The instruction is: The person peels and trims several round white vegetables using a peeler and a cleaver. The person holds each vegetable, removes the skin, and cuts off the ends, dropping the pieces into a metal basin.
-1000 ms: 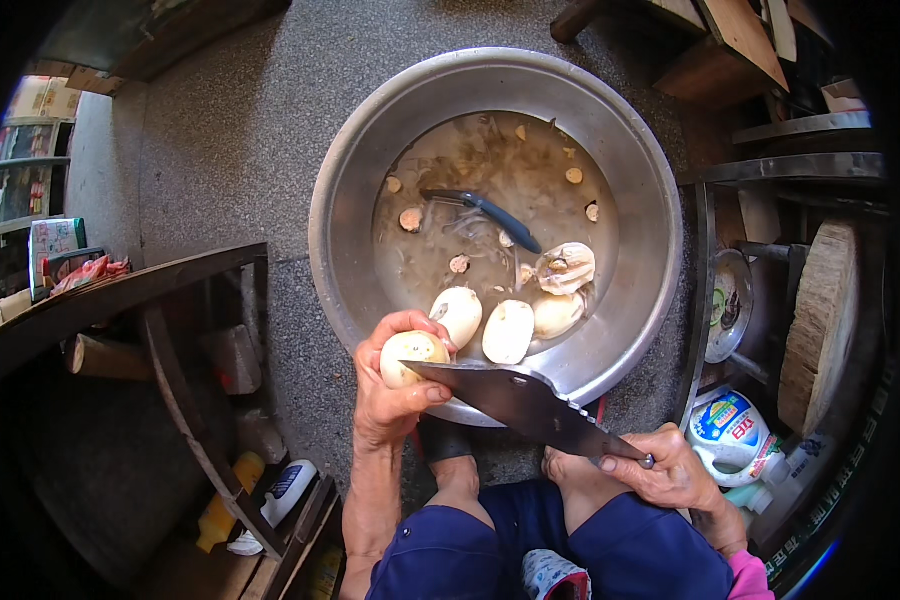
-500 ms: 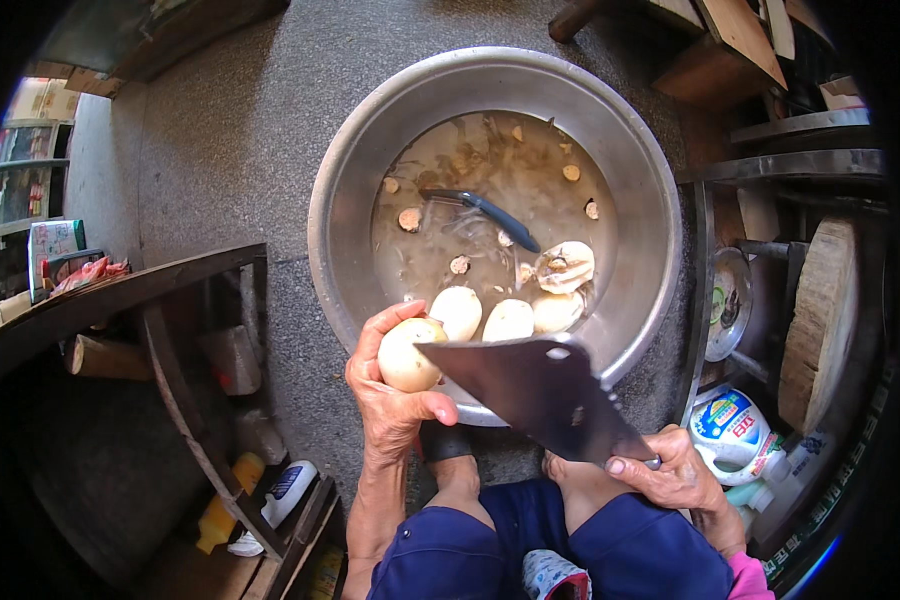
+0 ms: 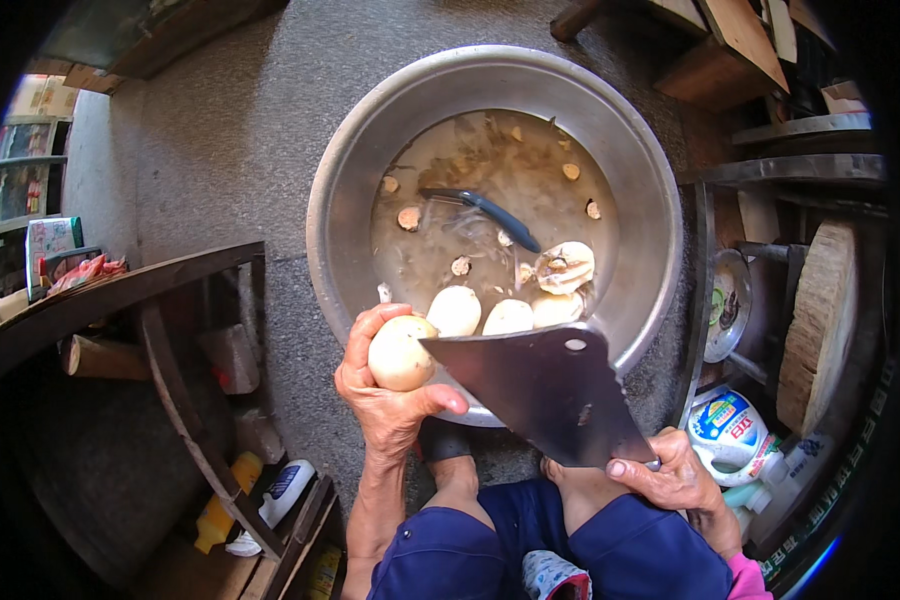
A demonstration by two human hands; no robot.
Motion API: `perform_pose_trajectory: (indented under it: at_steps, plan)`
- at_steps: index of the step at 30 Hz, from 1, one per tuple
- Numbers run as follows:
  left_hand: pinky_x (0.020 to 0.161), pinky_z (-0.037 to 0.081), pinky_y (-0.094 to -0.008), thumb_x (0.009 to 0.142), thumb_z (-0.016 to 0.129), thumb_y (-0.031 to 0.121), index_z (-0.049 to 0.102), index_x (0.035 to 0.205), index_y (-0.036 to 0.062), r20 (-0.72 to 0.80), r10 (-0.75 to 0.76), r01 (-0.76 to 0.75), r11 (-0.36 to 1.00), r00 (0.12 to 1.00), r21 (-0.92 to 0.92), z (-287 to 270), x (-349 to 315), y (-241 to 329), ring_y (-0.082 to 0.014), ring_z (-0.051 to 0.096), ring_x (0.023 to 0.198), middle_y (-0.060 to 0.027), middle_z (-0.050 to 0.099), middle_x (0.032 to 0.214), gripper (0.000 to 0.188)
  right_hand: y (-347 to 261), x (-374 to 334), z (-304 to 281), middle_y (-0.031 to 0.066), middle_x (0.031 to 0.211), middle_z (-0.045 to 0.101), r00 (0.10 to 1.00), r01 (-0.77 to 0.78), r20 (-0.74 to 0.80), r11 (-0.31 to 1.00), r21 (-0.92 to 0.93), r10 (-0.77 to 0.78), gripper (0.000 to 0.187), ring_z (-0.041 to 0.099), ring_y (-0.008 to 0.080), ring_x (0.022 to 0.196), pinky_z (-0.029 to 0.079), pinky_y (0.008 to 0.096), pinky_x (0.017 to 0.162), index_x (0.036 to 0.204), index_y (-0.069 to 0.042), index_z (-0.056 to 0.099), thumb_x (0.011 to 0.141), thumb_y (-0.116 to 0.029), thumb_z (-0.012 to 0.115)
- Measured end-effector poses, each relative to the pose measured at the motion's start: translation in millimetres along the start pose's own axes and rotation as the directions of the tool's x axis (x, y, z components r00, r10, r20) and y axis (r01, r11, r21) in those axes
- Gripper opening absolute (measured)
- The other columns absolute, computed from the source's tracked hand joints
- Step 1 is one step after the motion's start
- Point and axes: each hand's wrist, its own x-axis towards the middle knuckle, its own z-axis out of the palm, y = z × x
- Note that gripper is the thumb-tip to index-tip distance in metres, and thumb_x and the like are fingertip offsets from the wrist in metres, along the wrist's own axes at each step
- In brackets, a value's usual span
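Observation:
My left hand (image 3: 380, 385) is wrapped round a pale, rounded piece of lotus root (image 3: 401, 354) at the basin's near left rim, thumb pointing right. My right hand (image 3: 670, 470) grips the handle end of a broad dark cleaver (image 3: 540, 390). The blade reaches up and left over the near rim, its far corner beside the lotus root; whether they touch I cannot tell. A small pale bit (image 3: 384, 292) shows just above my left fingertips. In the large metal basin (image 3: 345, 215), several peeled pieces (image 3: 456, 311) lie at the near side, one broken open with hollows (image 3: 565, 267).
A peeler with a dark blue handle (image 3: 495, 215) lies in the basin's murky water among peel strips and small round end slices (image 3: 409, 218). Wooden racks stand at left (image 3: 120, 300) and right (image 3: 790, 165). The right one holds a round chopping board (image 3: 818, 325) and a white detergent bottle (image 3: 732, 432).
My left hand and the lotus root have shifted slightly left. The cleaver blade has turned a little and its far edge is raised. A small pale bit now shows above my left fingers.

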Motion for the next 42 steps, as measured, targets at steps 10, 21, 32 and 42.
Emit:
perform_pose_trajectory:
  at_steps: [10,21,32,42]
  plan:
    - [0.082,0.053,-0.0256,0.055,0.099,0.019,0.063,0.114,-0.0001,-0.115,-0.118,0.117,0.993,0.986,-0.014,6,-8,6,-0.0114,0.063,0.087,-0.0035,0.067,0.093,0.072,-11,11,13,0.0009,0.057,0.054,0.994,-0.049,-0.098,0.998,0.05,0.054,0.019,0.044,0.0035,0.055,0.036,0.0272,0.047,0.088,0.001,0.071,0.094,-0.017,0.07]
    - [0.079,0.058,-0.0425,0.076,0.067,0.069,0.046,0.134,0.0064,0.144,-0.295,0.328,0.866,0.944,-0.377,-5,9,-9,-0.0289,0.067,0.09,-0.0134,0.062,0.105,0.088,11,2,4,0.0002,0.067,0.062,0.978,-0.147,-0.118,0.97,0.192,0.171,0.02,0.051,0.0027,0.067,0.044,0.0239,0.056,0.098,0.002,0.072,0.095,-0.018,0.069]
    - [0.088,0.054,-0.0277,0.051,0.099,0.028,0.059,0.115,0.005,0.235,-0.149,0.192,0.966,0.96,-0.173,-15,7,-9,-0.0145,0.065,0.095,-0.0057,0.067,0.105,0.079,4,6,10,0.0021,0.059,0.056,1.0,-0.023,-0.02,0.999,0.03,0.024,0.018,0.045,0.0034,0.058,0.039,0.0273,0.049,0.094,0.0,0.074,0.093,-0.017,0.071]
    - [0.082,0.054,-0.025,0.041,0.102,0.022,0.058,0.116,0.0043,0.087,-0.072,0.08,0.993,0.994,-0.09,-7,2,-1,-0.0119,0.064,0.093,-0.0035,0.067,0.101,0.089,4,-1,6,0.0053,0.058,0.058,0.998,0.035,-0.047,0.999,-0.036,-0.037,0.019,0.047,0.0038,0.057,0.04,0.0262,0.048,0.103,0.001,0.073,0.094,-0.016,0.069]
